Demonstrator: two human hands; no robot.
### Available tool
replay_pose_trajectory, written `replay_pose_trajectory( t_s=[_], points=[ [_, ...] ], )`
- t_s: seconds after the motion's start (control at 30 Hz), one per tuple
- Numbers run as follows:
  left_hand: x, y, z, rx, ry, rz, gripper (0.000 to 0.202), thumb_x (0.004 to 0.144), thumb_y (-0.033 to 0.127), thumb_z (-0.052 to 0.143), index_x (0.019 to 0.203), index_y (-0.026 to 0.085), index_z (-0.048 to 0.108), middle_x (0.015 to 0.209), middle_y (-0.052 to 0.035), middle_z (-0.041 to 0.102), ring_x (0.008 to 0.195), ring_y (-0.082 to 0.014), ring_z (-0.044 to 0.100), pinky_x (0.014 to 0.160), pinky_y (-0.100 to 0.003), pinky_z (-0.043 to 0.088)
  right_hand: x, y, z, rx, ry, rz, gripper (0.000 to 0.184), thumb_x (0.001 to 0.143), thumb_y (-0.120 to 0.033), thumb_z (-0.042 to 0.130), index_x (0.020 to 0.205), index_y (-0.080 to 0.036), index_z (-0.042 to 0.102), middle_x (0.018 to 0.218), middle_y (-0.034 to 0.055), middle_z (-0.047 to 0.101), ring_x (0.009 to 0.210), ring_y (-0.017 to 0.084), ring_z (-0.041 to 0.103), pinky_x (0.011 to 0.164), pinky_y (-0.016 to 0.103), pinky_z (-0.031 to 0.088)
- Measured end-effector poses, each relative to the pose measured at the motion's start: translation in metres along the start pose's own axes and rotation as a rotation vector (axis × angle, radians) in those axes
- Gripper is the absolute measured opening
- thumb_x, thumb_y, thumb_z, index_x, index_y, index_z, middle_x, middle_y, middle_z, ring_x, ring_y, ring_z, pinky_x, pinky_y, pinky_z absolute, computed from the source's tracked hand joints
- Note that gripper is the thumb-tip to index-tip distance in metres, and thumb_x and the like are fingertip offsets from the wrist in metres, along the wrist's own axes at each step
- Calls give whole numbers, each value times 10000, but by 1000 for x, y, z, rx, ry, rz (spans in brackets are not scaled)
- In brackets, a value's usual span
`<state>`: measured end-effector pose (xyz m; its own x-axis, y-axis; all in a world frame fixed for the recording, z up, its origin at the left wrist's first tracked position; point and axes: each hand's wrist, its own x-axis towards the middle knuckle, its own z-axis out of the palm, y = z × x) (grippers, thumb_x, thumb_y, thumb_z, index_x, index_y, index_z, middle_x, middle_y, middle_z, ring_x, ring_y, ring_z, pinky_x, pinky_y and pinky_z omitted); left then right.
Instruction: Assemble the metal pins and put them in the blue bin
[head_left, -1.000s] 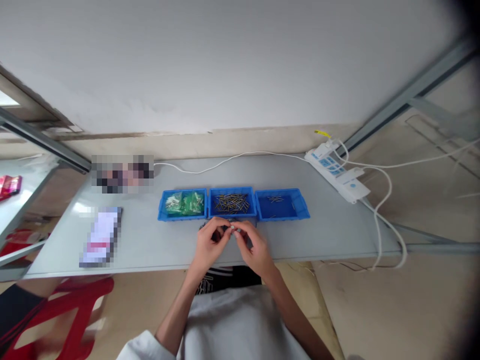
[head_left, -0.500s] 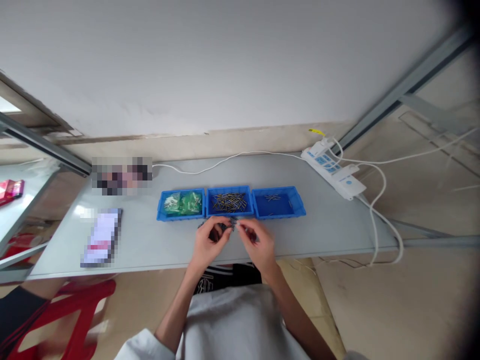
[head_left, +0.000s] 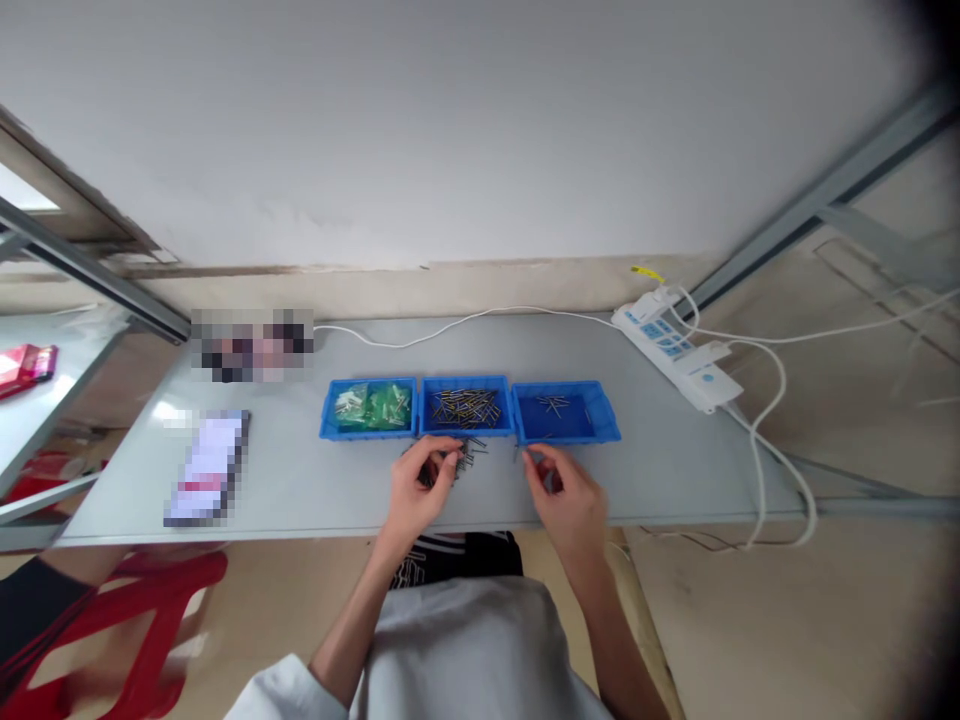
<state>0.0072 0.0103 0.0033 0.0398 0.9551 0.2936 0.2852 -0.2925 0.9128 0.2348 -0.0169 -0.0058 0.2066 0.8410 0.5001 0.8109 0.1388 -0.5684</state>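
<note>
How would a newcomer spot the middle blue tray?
Start from the grey table, then find the side-by-side row of three blue trays on it. The middle tray is heaped with thin, dark and brassy-looking pieces; the left tray shows white and green contents, the right tray only a few thin pieces.

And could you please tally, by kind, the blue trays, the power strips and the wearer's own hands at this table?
Blue trays: 3
Power strips: 1
Wearer's own hands: 2
Total: 6
</note>
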Motion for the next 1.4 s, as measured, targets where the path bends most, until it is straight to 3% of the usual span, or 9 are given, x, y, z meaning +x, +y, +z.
replay_pose_trajectory(
  t_s=[0.13,0.3,0.57,0.8,1.03,1.2,1.4],
  points=[
    [-1,-1,1,2,-9,-6,195,1069,322,641,1052,192,784,830,-47,804,605,-129,624,616,-251,493,-18,4,11,-12,-102,24,382,1100,-506,567,1065,-201,795,787,44,765,649,189,682,647,308,499],
    [0,1,0,1,-16,-7,216,1068,331,637,1014,191,792,799,-49,799,599,-137,648,595,-251,491,-21,6,18,-77,-173,42,457,1121,-551,498,1073,-209,799,808,56,770,649,199,672,634,311,459],
    [2,3,0,15,-16,-3,260,1072,361,632,954,189,786,781,-48,795,586,-136,645,577,-247,484,-16,0,21,-57,-217,-8,402,1107,-515,523,1069,-221,794,758,37,737,633,195,652,599,303,433],
    [3,5,0,24,-14,1,289,1076,363,615,917,188,781,778,-51,795,584,-137,636,568,-250,488,-12,-4,22,30,-321,-80,322,1122,-413,514,1036,-249,778,839,31,766,640,187,659,623,303,454],
    [3,3,0,32,-16,0,317,1082,394,613,909,192,787,773,-49,791,594,-140,654,572,-246,489,-16,-9,28,4,-316,-38,328,1115,-420,506,973,-232,734,732,12,727,593,178,652,587,291,394],
    [3,4,0,32,-18,3,308,1083,373,610,899,194,781,782,-53,796,602,-145,663,567,-249,491,-14,-13,29,-25,-316,-22,357,1120,-477,487,1052,-231,737,676,-4,697,574,179,652,565,286,365],
    [2,3,0,28,-23,19,275,1079,327,620,897,194,778,793,-46,794,596,-133,640,573,-242,481,-11,-12,32,-33,-338,-13,406,1125,-485,455,956,-235,725,660,2,695,549,175,642,550,284,346]
  ],
)
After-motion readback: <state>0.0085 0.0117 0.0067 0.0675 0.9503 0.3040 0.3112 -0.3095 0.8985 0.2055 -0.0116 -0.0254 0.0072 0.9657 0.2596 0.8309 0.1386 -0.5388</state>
